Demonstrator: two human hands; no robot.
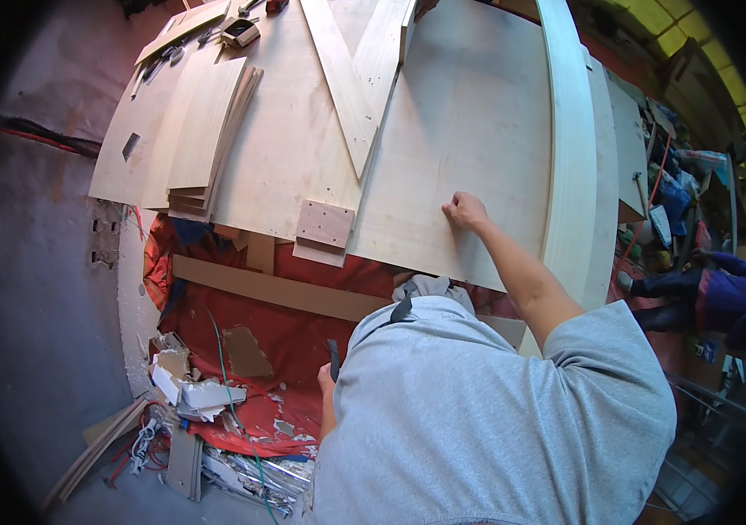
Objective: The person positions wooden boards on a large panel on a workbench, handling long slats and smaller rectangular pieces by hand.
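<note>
On 1 plywood sheet (pixel 469 131) the right hand (pixel 465 211) presses, fingers curled; left hand (pixel 327 381) (mostly hidden) perhaps grips 1 dark tool (pixel 334 354).

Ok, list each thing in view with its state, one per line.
Right hand: closed, pressing on the plywood sheet.
Left hand: low beside the body, gripping a dark tool.
Plywood sheet: lying flat.
Small wooden block: flat at the sheet's edge.
Thin boards: stacked.
</note>
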